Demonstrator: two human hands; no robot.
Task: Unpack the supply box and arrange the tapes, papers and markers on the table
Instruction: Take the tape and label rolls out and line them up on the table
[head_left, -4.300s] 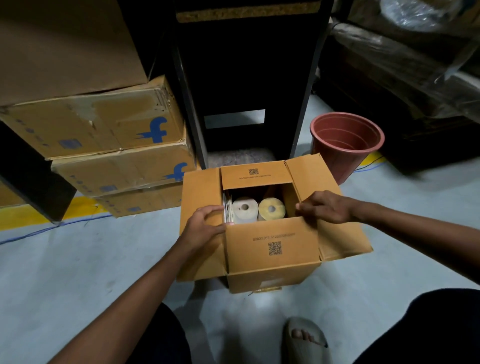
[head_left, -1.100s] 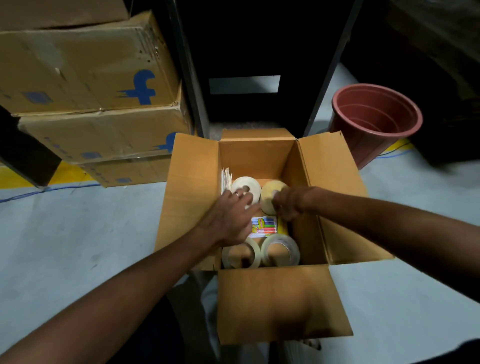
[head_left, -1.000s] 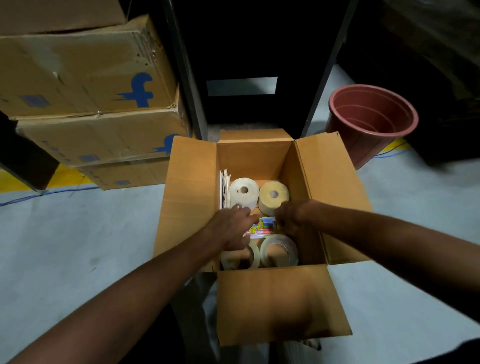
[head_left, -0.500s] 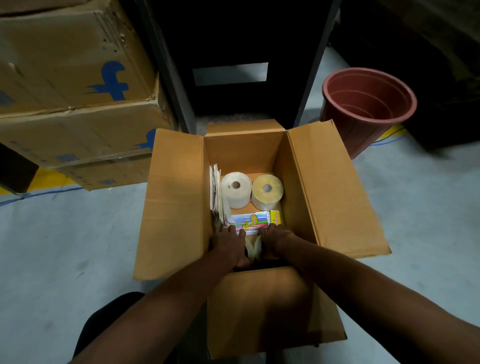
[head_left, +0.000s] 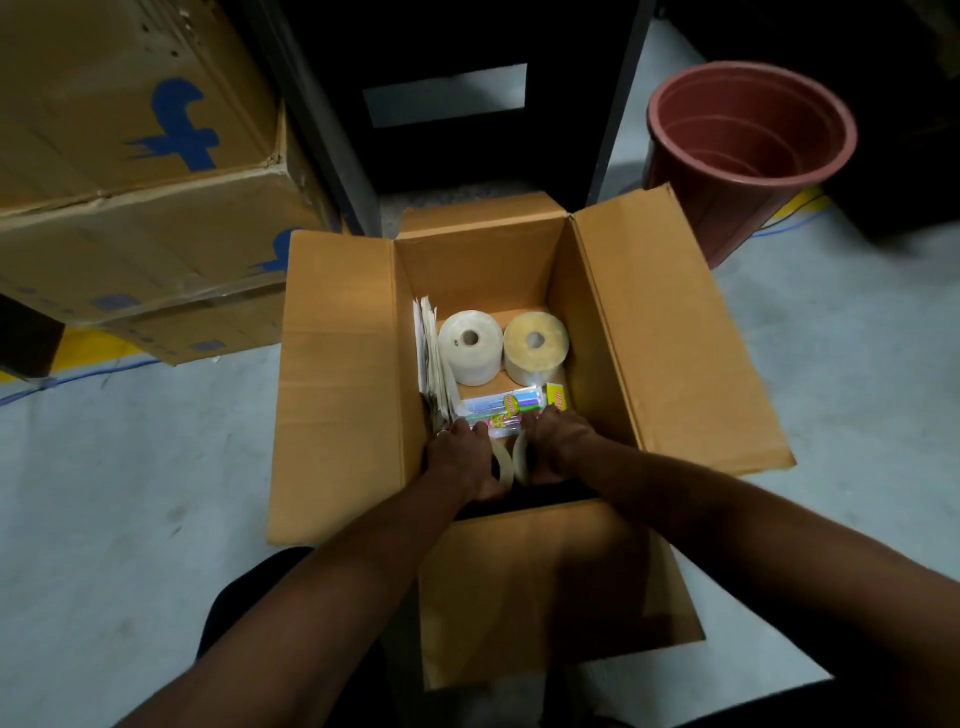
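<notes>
Supply box, open, on the floor
Inside, far end: white tape roll, yellow tape roll; papers upright along left wall; marker pack mid-box; left hand and right hand each curled on a near tape roll

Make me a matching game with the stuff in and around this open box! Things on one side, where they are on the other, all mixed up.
Things:
1. white roll
2. yellowish roll
3. papers
4. marker pack

Places:
A. standing along the box's left wall
B. far end of the box, right of its twin
C. lying flat just beyond the fingertips
D. far end of the box, next to the papers

Pairs: 1-D, 2-B, 3-A, 4-C
</notes>
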